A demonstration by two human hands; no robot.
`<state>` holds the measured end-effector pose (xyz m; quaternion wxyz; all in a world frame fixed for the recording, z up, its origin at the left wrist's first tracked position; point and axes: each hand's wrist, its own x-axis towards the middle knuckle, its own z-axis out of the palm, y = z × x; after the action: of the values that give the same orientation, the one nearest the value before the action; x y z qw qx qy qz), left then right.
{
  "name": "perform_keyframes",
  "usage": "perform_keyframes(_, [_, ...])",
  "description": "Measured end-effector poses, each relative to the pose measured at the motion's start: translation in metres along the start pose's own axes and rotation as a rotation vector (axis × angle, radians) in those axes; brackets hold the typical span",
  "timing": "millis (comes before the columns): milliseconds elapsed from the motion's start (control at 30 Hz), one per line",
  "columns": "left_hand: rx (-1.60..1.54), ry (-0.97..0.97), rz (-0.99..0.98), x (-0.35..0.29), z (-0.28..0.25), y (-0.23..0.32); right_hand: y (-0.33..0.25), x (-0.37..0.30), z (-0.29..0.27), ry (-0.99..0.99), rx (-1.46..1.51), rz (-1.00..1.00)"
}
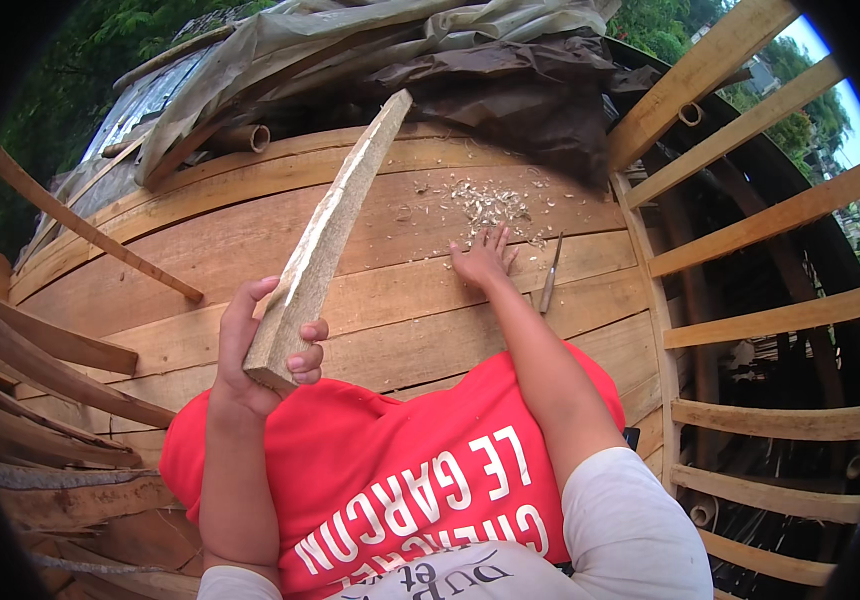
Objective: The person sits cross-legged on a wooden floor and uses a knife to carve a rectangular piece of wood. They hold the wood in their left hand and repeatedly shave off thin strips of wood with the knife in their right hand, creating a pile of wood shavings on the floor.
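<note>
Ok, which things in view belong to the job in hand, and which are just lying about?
Seemingly in the job:
long, tapering, brown wooden piece, held in the left hand
pale, curled wood shavings, by the right hand
slim, pointed, dark knife

Seemingly just lying about:
dark-brown, crumpled plastic sheet
whitish, translucent plastic sheet
round, hollow bamboo pole

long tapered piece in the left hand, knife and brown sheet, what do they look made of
Long tapered piece: probably unfinished wood, from its rough, fibrous tan faces.
Knife: apparently metal-bladed, being thin and dark grey; finish too small to judge.
Brown sheet: likely plastic, slightly glossy with crumpled folds.
</note>
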<state>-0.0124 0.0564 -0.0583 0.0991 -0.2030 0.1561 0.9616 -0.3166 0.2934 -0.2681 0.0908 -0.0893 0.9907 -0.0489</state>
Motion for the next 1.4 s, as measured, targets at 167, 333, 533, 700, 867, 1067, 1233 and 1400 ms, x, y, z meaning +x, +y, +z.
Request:
perform_keyframes(167, [-0.011,0.033,0.034,-0.007,-0.01,0.002,-0.048,-0.02,-0.036,-0.247,-0.064,0.209])
perform_keyframes(333, [0.003,0.024,0.012,-0.001,-0.003,0.0,-0.015,-0.009,-0.021,-0.093,0.089,-0.068])
perform_keyframes(533, [0.007,0.043,0.019,-0.003,-0.007,0.001,-0.036,-0.011,-0.026,-0.158,-0.035,0.18])
perform_keyframes(700, [0.025,0.047,-0.001,0.001,-0.002,-0.001,-0.011,-0.003,-0.011,-0.002,0.052,0.046])
perform_keyframes(867, [0.029,0.051,0.001,0.001,-0.003,-0.001,-0.026,-0.005,-0.019,-0.012,-0.041,0.302])
perform_keyframes(1067, [0.03,0.058,0.004,0.0,-0.007,-0.001,-0.052,-0.03,-0.034,-0.225,-0.041,0.07])
perform_keyframes(1233, [0.031,0.063,-0.011,0.002,0.001,-0.003,-0.029,-0.014,-0.005,-0.056,0.089,-0.103])
perform_keyframes(1400, [0.038,0.079,-0.001,0.002,-0.002,-0.002,-0.038,-0.016,-0.015,-0.083,-0.052,0.064])
